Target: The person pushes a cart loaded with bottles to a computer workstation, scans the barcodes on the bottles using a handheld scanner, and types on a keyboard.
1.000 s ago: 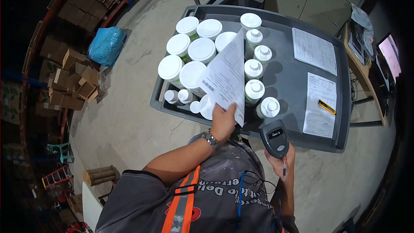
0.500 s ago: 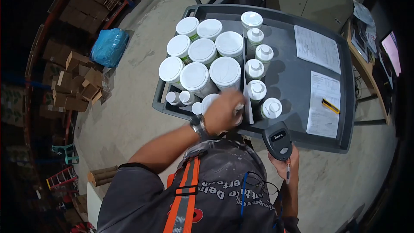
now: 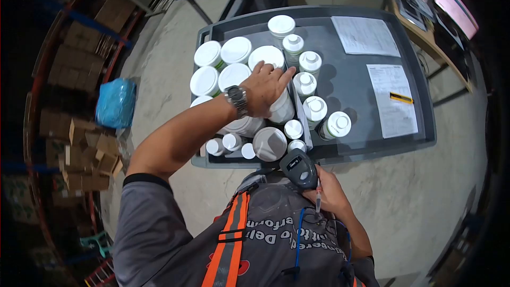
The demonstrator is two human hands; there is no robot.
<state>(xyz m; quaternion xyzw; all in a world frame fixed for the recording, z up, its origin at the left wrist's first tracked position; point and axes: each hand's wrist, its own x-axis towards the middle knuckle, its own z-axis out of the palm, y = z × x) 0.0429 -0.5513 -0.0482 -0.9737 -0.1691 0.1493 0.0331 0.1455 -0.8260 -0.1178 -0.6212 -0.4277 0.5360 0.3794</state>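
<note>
My left hand [image 3: 265, 89], with a watch on its wrist, lies with fingers spread over the white tub lids in the tray's left part. Its fingertips are at the lid of a large tub [image 3: 266, 58]; whether they press on it I cannot tell. A smaller white bottle [image 3: 305, 84] stands just right of the hand. In my right hand [image 3: 330, 190] is a dark grey barcode scanner [image 3: 298, 170], held near the tray's front edge. A thin pen-like stick [image 3: 319, 197] is beside its handle, by my fingers. Small white-capped bottles [image 3: 232, 141] stand at the front left.
The grey cart tray [image 3: 350, 82] has a raised rim and an upright divider. Paper sheets [image 3: 365, 36] and a yellow box cutter [image 3: 401, 98] lie on its right side. A desk with a monitor [image 3: 457, 10] is at the right; cartons [image 3: 90, 154] and a blue bundle [image 3: 116, 102] are left.
My left hand has moved from the front small bottles up over the large tubs, its fingers now spread. The scanner has shifted left, toward the small bottles at the front. The view has shifted too.
</note>
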